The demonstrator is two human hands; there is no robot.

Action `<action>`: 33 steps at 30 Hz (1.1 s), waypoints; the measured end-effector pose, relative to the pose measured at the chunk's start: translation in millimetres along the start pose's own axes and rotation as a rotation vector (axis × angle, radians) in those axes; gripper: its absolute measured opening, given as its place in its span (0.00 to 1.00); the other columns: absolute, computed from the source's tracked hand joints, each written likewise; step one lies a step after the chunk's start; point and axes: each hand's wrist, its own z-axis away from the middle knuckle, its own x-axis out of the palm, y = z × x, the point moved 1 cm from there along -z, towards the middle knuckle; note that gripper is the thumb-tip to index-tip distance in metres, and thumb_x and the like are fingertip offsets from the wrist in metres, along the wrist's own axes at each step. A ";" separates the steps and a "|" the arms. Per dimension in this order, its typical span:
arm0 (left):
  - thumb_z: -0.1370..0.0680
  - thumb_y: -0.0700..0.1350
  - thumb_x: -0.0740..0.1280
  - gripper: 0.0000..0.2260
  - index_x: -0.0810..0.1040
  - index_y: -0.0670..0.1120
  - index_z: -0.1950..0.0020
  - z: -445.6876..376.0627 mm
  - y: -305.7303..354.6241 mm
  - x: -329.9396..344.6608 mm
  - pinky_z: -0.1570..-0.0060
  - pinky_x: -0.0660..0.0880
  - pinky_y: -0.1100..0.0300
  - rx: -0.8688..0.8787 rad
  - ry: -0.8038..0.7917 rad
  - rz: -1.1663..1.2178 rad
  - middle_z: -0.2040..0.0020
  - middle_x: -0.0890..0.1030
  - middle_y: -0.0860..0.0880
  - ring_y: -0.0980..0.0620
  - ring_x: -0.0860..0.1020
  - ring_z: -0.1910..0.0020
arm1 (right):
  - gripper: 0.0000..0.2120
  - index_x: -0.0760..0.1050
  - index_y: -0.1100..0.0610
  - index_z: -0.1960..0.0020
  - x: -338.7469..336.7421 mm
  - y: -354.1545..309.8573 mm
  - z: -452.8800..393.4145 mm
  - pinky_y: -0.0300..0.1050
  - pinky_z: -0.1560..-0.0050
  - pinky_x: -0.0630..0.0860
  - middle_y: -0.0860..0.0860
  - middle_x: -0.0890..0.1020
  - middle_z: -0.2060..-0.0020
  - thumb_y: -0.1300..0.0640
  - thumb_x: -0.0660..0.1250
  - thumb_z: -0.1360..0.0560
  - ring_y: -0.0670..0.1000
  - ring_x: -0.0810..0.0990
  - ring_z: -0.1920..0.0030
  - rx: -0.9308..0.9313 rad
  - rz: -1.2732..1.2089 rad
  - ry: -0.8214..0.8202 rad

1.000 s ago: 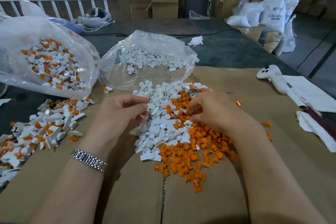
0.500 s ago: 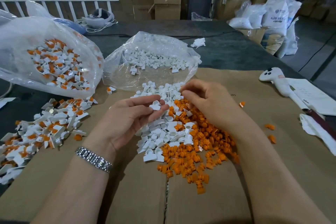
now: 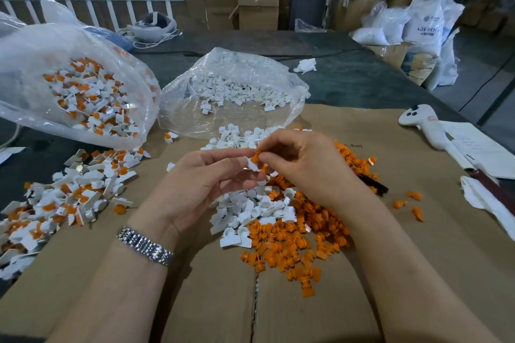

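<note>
**Hands meet: an orange plug (image 3: 255, 157) goes to a white clip (image 3: 251, 166)**

The left hand (image 3: 200, 184), palm turned up and with a metal watch band (image 3: 145, 246) at the wrist, pinches the white clip between thumb and fingertips, just above the loose parts. The right hand (image 3: 303, 167), fingers curled, pinches the orange plug against the clip. The two parts touch, but I cannot tell whether the plug is seated yet.

The step in hand looks like the press-fit. To do it well:

- Keep the left hand still and the clip's cup facing the plug.
- Bring the plug in square, not tilted.
- Push straight with the right thumb until it sits flush; a crooked plug would likely jam or spring out.
- Work low over the cardboard sheet (image 3: 195, 301), so a dropped part lands among its fellows.

At far left lies the finished pile (image 3: 69, 198) of white-and-orange pieces, spilling from the left bag (image 3: 41, 44), and the joined piece likely belongs there. The middle bag (image 3: 237, 69) holds white clips only. Under the hands lie the loose white clips (image 3: 250, 211), with the orange plug heap (image 3: 292, 245) just to their right.
</note>
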 end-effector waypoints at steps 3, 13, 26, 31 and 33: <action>0.27 0.39 0.72 0.12 0.86 0.40 0.44 0.0 0.0 1.4 0.52 0.82 0.60 0.042 -0.019 -0.030 0.47 0.85 0.34 0.39 0.86 0.48 | 0.04 0.84 0.53 0.50 2.9 -1.6 1.1 0.37 0.56 0.80 0.45 0.84 0.60 0.59 0.72 0.23 0.43 0.83 0.59 -0.026 0.049 0.012; 0.29 0.40 0.75 0.12 0.86 0.43 0.46 2.9 0.1 6.2 0.57 0.82 0.63 0.192 0.054 -0.274 0.52 0.87 0.40 0.43 0.87 0.52 | 0.02 0.81 0.52 0.50 4.2 -6.7 1.4 0.45 0.54 0.80 0.48 0.83 0.61 0.57 0.72 0.23 0.47 0.82 0.60 -0.007 0.005 0.002; 0.31 0.35 0.73 0.10 0.86 0.40 0.50 3.5 1.9 9.6 0.56 0.82 0.63 0.162 0.066 -0.029 0.52 0.87 0.39 0.46 0.87 0.54 | 0.09 0.83 0.54 0.47 -1.0 -9.1 2.8 0.40 0.54 0.80 0.45 0.84 0.60 0.55 0.76 0.26 0.44 0.82 0.58 -0.072 0.010 0.033; 0.33 0.36 0.75 0.08 0.88 0.41 0.55 4.1 2.4 10.5 0.54 0.82 0.62 0.164 0.127 -0.013 0.52 0.87 0.37 0.43 0.86 0.54 | 0.09 0.84 0.56 0.49 -0.2 -7.8 1.7 0.42 0.56 0.80 0.46 0.83 0.61 0.55 0.77 0.28 0.44 0.81 0.60 -0.123 0.067 0.075; 0.31 0.37 0.75 0.05 0.87 0.41 0.57 4.8 4.3 10.6 0.53 0.82 0.61 0.145 0.115 0.025 0.52 0.86 0.36 0.43 0.86 0.54 | 0.09 0.84 0.56 0.49 -0.3 -7.5 1.3 0.41 0.56 0.79 0.46 0.83 0.61 0.55 0.77 0.28 0.44 0.81 0.60 -0.142 0.096 0.095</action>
